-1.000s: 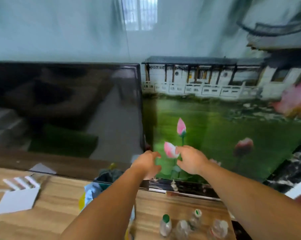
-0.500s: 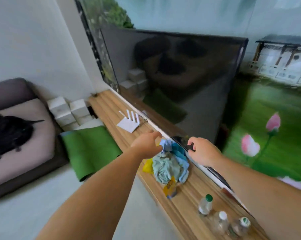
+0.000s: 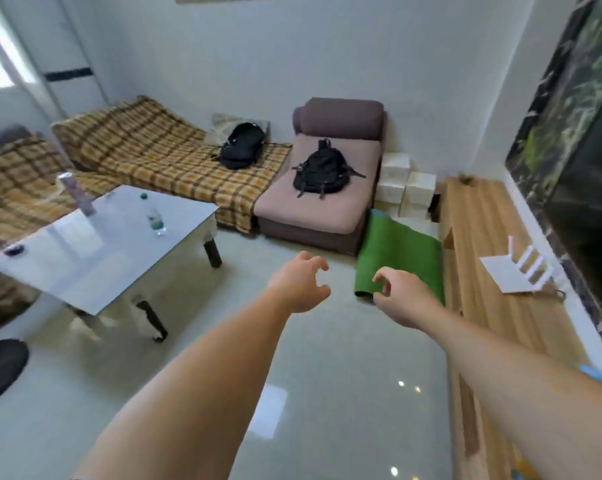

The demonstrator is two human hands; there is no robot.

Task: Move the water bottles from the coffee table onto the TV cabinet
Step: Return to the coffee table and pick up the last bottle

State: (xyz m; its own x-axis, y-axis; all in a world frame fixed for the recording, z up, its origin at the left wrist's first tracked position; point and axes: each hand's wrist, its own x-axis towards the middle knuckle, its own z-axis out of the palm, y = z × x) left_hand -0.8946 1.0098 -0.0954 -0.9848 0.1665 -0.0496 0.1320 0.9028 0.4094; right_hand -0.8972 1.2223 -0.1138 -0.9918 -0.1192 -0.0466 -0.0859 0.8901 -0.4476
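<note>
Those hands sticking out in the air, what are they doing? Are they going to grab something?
Right now they hold nothing. The left hand and right hand hang over the shiny floor with fingers curled but empty. The person is clearing water bottles off the coffee table onto the wooden TV cabinet. One water bottle with a green cap stands on the coffee table, to the left, so reaching for that probably comes next.

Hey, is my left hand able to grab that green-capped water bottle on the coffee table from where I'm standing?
Probably not yet. The left hand is empty over open floor, and the water bottle stands well beyond it on the coffee table. Nothing blocks the way; you'd likely need to step closer.
</note>
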